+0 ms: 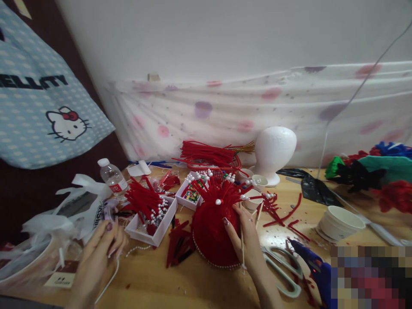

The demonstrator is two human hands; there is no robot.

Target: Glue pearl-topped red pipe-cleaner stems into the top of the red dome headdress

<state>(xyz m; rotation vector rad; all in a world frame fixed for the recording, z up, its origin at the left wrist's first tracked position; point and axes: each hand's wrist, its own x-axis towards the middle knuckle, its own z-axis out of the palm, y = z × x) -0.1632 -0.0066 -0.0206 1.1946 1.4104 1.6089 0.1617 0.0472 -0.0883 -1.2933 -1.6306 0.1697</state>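
My left hand [104, 244] is closed around a lilac glue gun [111, 208], whose white cord hangs below the fingers. My right hand [244, 234] grips the right side of a red dome-shaped headpiece [214, 234], thumb on its front. White beads edge its base, and red fuzzy stems tipped with pearls fan from its top. A thin wooden stick [243, 246] runs down along the right hand. Left of the headpiece, a white box [154, 236] holds red stems and silvery bead strings. Behind it a smaller box [182, 199] contains colourful beads.
White-handled scissors [292, 285] and a blue glue gun [310, 259] lie at right, near a cream cup [341, 223]. A white foam head [273, 150] stands behind, beside a red basket [215, 171] of stems. At left are a water bottle [112, 176] and plastic bags [83, 197].
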